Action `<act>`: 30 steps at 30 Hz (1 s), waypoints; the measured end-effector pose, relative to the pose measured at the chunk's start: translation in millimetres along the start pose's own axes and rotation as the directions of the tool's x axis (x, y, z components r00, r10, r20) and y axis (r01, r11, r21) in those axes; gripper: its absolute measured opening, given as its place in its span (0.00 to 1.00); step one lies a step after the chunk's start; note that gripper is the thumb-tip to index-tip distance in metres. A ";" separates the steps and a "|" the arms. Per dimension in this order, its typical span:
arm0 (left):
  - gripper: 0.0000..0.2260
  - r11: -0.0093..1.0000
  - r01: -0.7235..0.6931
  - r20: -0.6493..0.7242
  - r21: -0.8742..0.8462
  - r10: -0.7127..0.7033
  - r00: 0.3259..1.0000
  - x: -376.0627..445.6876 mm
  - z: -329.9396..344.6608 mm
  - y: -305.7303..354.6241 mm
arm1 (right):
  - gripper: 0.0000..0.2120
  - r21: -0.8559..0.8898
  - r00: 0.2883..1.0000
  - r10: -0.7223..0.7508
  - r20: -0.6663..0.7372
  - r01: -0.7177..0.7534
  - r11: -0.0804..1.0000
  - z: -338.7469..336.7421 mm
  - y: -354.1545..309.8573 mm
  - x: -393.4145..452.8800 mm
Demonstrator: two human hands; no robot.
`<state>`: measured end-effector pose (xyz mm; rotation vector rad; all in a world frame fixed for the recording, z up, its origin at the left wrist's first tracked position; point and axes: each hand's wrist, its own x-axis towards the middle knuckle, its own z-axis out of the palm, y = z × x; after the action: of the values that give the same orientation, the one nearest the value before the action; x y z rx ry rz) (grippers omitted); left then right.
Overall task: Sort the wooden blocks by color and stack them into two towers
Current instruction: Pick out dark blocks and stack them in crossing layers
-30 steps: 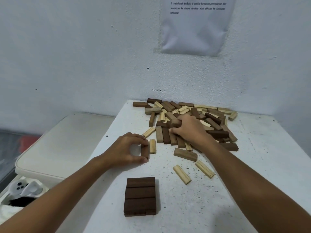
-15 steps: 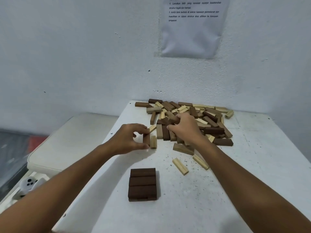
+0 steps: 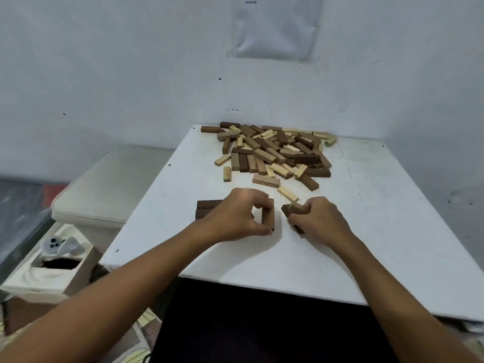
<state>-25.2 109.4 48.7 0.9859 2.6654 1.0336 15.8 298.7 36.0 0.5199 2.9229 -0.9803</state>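
My left hand (image 3: 239,214) pinches one dark block (image 3: 267,215) by its ends; my right hand (image 3: 318,218) grips several blocks (image 3: 288,209). They look light, rigid, smooth: hold the long faces.

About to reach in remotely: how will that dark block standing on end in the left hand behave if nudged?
The dark block looks rigid, so it should not flex. Tall and narrow, it would probably tip once the left hand lets go. Flat faces mean it likely slides, not rolls.
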 end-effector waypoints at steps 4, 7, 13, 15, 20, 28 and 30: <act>0.24 0.999 -0.009 0.065 0.052 0.006 0.998 -13.9 26.2 5.7 | 0.15 -0.121 0.997 0.067 0.028 -0.063 0.991 8.0 11.5 -25.7; 0.23 0.999 -0.009 0.090 0.045 0.005 0.996 -19.7 34.9 5.2 | 0.17 -0.046 0.993 0.042 0.111 -0.037 0.998 6.7 14.5 -38.6; 0.26 0.999 0.026 0.063 0.021 -0.027 0.998 -22.1 42.7 -2.2 | 0.09 0.053 0.999 0.008 0.042 -0.011 0.999 -8.6 19.2 -40.5; 0.26 1.000 0.017 0.051 0.024 -0.018 0.999 -20.6 45.6 -1.2 | 0.13 -0.105 0.999 0.019 -0.048 -0.024 0.994 -9.8 20.9 -38.1; 0.28 1.000 0.006 0.041 0.021 -0.007 0.999 -17.4 52.5 6.2 | 0.17 -0.157 0.999 0.041 -0.016 -0.044 0.987 -3.8 22.8 -31.0; 0.26 0.998 -0.018 0.061 0.052 0.015 0.998 -13.0 52.9 12.4 | 0.18 0.099 0.997 0.004 0.074 -0.011 0.995 -4.8 28.4 -33.3; 0.26 0.998 -0.030 0.072 0.060 0.026 0.997 -13.7 50.8 10.5 | 0.18 0.125 0.996 0.007 0.085 -0.018 0.992 -3.7 29.8 -35.1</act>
<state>7.6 135.4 15.1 1.0534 2.6470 0.9097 58.7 312.5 25.7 0.4870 2.7940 -1.1600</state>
